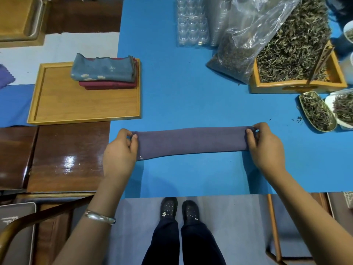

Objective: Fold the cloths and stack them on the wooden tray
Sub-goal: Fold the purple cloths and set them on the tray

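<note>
Head view, the only 1 here, shows the purple cloth lying as a long narrow band across the blue table, already folded lengthwise, at about 6 o'clock of the table's middle and near its front edge. The left hand pinches the band's left end between thumb and curled fingers, and the right hand pinches the right end the same way, so both hands are closed on the cloth and it is drawn fairly taut between them. The wooden tray sits at 10 o'clock from the cloth, just beside the table's left edge, with a stack of folded cloths in its far right corner: a blue patterned one on top of dark red ones. The step in hand looks like folding the band end to end. To do it well, 1 end should be carried over onto the other with corners matched, the long edges kept in line, and the crease pressed flat, so the packet comes out close to the stack's footprint and sits level on top.
</note>
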`<state>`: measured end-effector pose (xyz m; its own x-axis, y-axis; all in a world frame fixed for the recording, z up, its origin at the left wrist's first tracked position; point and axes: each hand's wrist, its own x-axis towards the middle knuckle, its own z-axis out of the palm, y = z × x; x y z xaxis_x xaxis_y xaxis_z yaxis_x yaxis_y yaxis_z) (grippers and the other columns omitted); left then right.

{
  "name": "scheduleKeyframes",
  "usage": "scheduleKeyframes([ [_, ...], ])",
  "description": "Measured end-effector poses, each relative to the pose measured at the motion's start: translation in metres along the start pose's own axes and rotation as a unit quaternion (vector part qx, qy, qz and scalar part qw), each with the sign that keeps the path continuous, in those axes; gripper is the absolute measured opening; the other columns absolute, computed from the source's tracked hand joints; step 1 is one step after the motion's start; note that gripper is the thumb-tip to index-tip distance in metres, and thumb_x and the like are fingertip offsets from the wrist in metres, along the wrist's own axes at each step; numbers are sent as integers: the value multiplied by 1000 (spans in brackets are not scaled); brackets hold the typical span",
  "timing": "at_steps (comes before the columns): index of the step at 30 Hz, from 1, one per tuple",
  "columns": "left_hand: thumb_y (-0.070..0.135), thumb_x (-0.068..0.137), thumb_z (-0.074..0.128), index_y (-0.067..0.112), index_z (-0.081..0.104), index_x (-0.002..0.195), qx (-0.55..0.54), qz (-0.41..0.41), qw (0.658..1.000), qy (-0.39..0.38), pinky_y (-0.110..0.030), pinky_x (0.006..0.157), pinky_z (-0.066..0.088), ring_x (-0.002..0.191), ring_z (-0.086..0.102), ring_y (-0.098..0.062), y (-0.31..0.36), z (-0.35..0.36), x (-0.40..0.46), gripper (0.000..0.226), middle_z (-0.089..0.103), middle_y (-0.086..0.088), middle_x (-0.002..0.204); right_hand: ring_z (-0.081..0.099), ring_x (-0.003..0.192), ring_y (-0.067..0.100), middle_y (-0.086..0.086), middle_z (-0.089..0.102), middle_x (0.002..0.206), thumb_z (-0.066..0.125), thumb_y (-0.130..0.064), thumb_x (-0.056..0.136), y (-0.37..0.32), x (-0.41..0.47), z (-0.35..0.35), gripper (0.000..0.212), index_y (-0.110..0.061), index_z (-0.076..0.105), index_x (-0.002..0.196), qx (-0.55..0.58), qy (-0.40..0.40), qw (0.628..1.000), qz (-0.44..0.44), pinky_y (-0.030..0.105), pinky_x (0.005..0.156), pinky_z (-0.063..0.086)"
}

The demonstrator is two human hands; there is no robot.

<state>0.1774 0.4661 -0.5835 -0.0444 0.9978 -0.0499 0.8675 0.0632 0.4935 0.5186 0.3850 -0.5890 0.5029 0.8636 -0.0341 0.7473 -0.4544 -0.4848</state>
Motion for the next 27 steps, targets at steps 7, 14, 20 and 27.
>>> scheduleKeyframes([
  [7,41,92,51,6,48,113,45,-85,995,1,-46,75,45,94,55,-44,4,-22,-23,40,53,-22,110,52,71,15,-12,53,71,52,-29,94,-11,-14,-11,26,-10,51,112,99,46,993,44,29,59,33],
  [14,28,86,66,8,33,133,-122,-247,953,-126,-33,84,39,91,44,-28,24,-21,-22,61,26,-19,137,56,78,-7,-16,58,85,51,-26,95,-42,-49,-12,9,-21,53,104,203,15,978,44,9,59,42],
  [20,11,82,69,8,37,131,-192,-227,948,-114,-36,79,49,92,57,-26,13,-14,-16,59,55,3,87,62,95,-1,-9,67,100,53,-15,95,-72,-61,-1,15,-21,57,108,323,-81,943,20,18,78,52],
  [27,32,74,72,9,55,70,-127,-201,953,-188,-30,54,39,59,51,-24,8,-12,-23,29,53,-3,60,51,122,1,0,56,132,49,-11,97,-111,-72,26,34,-19,48,130,397,-237,887,-3,21,105,40],
])
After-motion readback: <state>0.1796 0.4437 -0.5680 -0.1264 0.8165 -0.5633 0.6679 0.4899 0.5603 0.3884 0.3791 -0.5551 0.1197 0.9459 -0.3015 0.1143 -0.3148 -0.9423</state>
